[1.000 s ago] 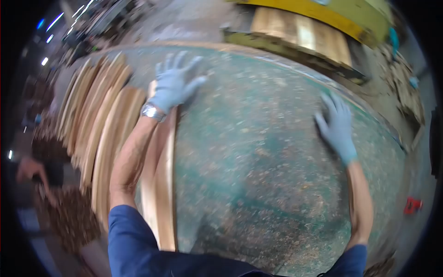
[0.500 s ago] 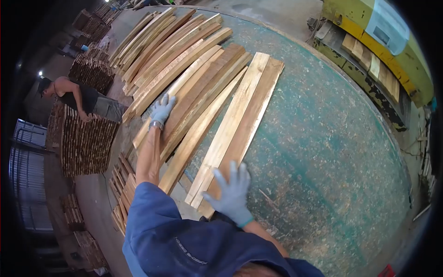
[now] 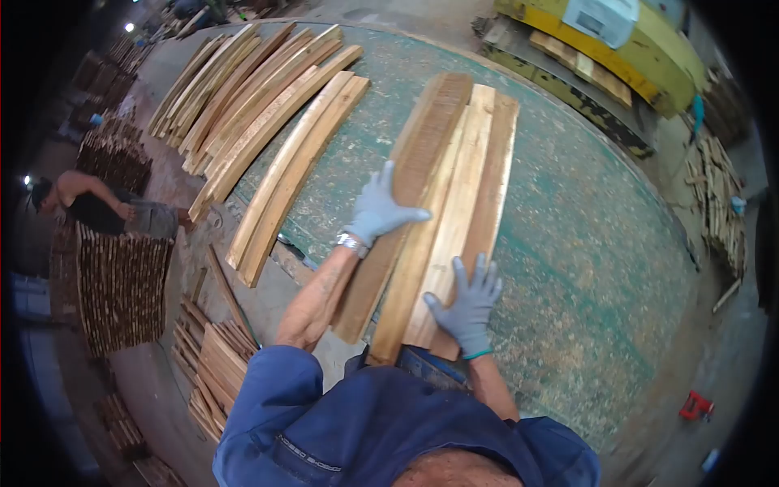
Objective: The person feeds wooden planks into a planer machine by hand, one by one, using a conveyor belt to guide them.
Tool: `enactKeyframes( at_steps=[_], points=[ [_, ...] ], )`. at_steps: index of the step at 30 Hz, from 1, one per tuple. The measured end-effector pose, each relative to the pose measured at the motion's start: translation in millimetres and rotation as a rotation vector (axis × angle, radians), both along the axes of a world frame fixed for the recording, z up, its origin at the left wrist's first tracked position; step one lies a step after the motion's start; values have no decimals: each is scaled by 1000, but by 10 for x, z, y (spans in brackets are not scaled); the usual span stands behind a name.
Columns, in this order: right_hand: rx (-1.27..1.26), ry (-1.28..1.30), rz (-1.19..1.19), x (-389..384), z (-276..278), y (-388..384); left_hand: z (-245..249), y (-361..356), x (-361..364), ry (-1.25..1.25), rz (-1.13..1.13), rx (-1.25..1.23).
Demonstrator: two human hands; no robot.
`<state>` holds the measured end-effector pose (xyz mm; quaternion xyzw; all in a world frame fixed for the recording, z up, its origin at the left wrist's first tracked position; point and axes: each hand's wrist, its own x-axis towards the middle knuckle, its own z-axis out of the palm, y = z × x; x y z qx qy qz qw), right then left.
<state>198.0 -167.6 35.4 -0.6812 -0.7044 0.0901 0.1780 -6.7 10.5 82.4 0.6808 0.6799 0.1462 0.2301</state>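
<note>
My left hand [image 3: 378, 204], gloved in grey, lies on the left side of a dark brown board [image 3: 426, 134], thumb stretched across it and fingers apart. My right hand [image 3: 469, 308], in a matching glove, rests with spread fingers near the close end of the rightmost brown board [image 3: 497, 174]. Between these lie a narrow yellowish plank [image 3: 428, 235] and a pale plank [image 3: 466, 191]. The boards sit side by side as one group, their near ends reaching the table's edge by my body. Neither hand is wrapped round a board.
Two light planks [image 3: 300, 174] lie left of the group, and more boards [image 3: 251, 89] spread beyond them on the green table [image 3: 584, 268]. A yellow-green machine [image 3: 604, 49] stands at the far right. A person [image 3: 105, 203] is beside stacked wood [image 3: 122, 284] at left.
My left hand has moved right, and the dark board with its neighbours now lies against the pale and brown boards. My right hand has shifted slightly right and up. The view has turned.
</note>
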Motion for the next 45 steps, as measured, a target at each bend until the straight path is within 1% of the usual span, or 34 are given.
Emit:
enactKeyframes(
  at_steps=[1,3,4,7,8,11,13,16,17,19,22,25,26,27,29,30,31,33,35,36,39,40,41,43,45],
  points=[
    [25,36,-11,196,-30,-68,85,-74,272,86,-44,-31],
    [66,103,-51,621,-100,-186,151,-133,786,105,-83,-58],
    [69,82,-62,819,-87,-222,170,-126,985,119,-117,-68],
    [60,38,-152,1259,-52,-363,197,-38,1424,80,-225,-187],
    [54,28,-187,1366,-61,-382,214,-29,1433,57,-234,-159],
    [40,26,-268,1525,-55,-457,202,94,1059,-302,-293,-87],
    [41,48,-289,1527,-89,-460,62,245,724,-715,-226,-180],
    [51,7,-275,1526,-69,-465,-463,635,186,-200,-158,199],
    [36,25,-283,1500,-53,-469,-539,690,71,-69,-110,244],
    [6,50,-294,1452,10,-442,-47,484,111,-253,-19,53],
    [-31,-44,-412,1196,215,-376,-141,462,-45,53,-61,-36],
    [15,-47,-481,1135,85,-382,-462,590,-545,-305,-214,63],
    [7,-29,-482,1095,74,-387,-729,654,-756,116,-32,318],
    [-3,-16,-480,1070,75,-403,-674,597,-790,17,-6,227],
    [16,-18,-444,1014,68,-434,-356,469,-757,-191,53,57],
    [45,-26,-415,940,47,-462,-246,298,-601,-245,22,32],
    [74,-34,-394,874,26,-465,-431,209,-534,-215,-168,236],
    [22,-15,-367,700,38,-410,-222,-201,-64,288,-107,80],
    [1,23,-347,454,129,-263,-369,-198,135,176,-68,64],
    [11,-27,-363,379,116,-177,-237,-180,240,248,-62,25],
    [19,22,-392,351,111,-33,-229,-46,232,201,-78,45],
    [7,117,-390,348,96,-41,-253,-45,170,97,-113,130],
    [30,48,-330,283,112,-183,-302,-161,79,187,-205,201],
    [110,-106,-202,146,286,-549,4,-658,3,354,-379,375],
    [-24,90,41,-97,363,-1028,159,-1350,-205,309,-645,213]
  ],
)
